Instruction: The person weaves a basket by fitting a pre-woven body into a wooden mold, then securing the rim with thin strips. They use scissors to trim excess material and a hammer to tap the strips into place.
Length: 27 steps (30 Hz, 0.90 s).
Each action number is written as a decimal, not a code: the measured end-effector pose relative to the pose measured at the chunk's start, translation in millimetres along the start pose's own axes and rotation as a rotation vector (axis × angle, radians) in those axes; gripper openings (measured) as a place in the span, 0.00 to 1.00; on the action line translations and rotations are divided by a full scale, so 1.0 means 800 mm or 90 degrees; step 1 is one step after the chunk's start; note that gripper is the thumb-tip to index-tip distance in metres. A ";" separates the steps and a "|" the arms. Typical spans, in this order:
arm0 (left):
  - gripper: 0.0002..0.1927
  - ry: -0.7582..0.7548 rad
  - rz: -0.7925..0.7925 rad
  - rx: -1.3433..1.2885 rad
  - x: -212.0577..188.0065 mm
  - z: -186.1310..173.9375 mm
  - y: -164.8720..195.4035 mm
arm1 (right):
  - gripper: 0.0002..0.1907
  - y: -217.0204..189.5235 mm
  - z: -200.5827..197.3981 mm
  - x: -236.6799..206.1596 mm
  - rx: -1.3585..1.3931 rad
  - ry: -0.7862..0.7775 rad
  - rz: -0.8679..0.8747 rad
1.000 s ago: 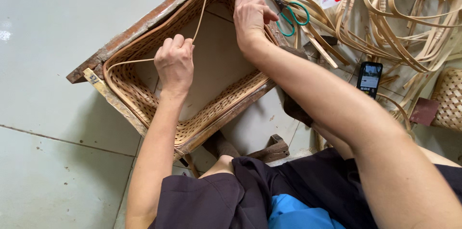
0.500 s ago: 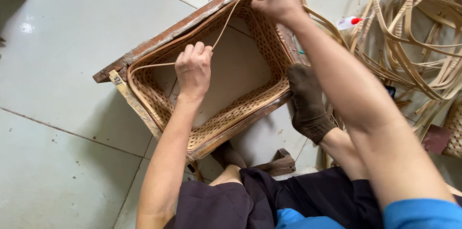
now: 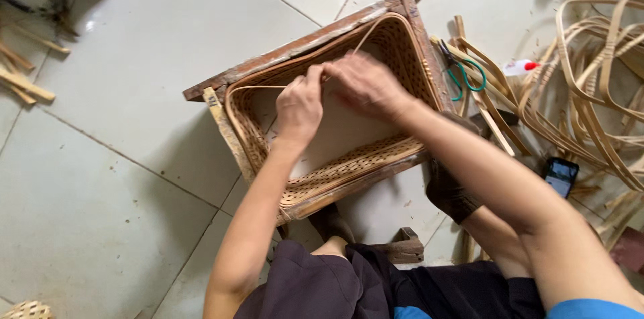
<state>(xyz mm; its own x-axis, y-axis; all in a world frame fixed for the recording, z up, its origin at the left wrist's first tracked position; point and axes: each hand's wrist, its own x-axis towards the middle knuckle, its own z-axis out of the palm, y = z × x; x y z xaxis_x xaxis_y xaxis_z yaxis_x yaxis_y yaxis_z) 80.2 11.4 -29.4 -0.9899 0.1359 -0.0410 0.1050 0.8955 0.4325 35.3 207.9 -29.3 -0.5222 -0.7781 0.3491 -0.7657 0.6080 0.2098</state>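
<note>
A rectangular woven rattan basket (image 3: 335, 175) sits inside a worn wooden frame (image 3: 295, 50) on the tiled floor. A thin pale cane strip (image 3: 265, 87) runs along the basket's rim. My left hand (image 3: 300, 108) pinches this strip at the middle of the basket opening. My right hand (image 3: 365, 84) is right beside it, fingers closed on the same strip where it bends up toward the far corner. Both hands touch each other over the basket's open middle.
Green-handled scissors (image 3: 463, 77) lie right of the frame among flat cane strips. A loose bundle of cane coils (image 3: 590, 91) fills the right side. A phone (image 3: 560, 176) lies on the floor near my dark-socked foot (image 3: 448, 191). Wood scraps (image 3: 20, 77) lie at left.
My right hand has come back from the frame's far corner to the middle, next to my left hand. The view has shifted, showing more floor at left.
</note>
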 end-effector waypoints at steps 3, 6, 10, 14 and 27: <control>0.17 0.273 0.114 -0.131 -0.041 -0.040 -0.059 | 0.22 -0.037 -0.005 0.014 0.270 0.000 0.074; 0.12 0.232 -0.383 -0.479 -0.081 -0.075 -0.143 | 0.12 -0.044 -0.003 0.030 0.222 -0.090 0.071; 0.18 0.094 -0.367 -0.776 -0.100 -0.061 -0.213 | 0.05 -0.043 0.000 0.039 0.220 -0.123 0.082; 0.20 0.065 -0.365 -0.858 -0.100 -0.036 -0.232 | 0.02 -0.040 -0.004 0.033 0.186 -0.122 0.057; 0.19 0.005 -0.467 -0.722 -0.079 -0.049 -0.229 | 0.09 -0.042 0.005 0.045 0.192 -0.145 0.084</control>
<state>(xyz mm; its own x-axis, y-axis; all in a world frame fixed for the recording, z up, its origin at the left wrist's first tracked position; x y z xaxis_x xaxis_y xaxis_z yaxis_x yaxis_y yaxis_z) 120.1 -177.9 -71.2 -0.7844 -0.2241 -0.5784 -0.5763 -0.0817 0.8131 41.0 158.6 -27.2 -0.6669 -0.7325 0.1371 -0.7451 0.6574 -0.1123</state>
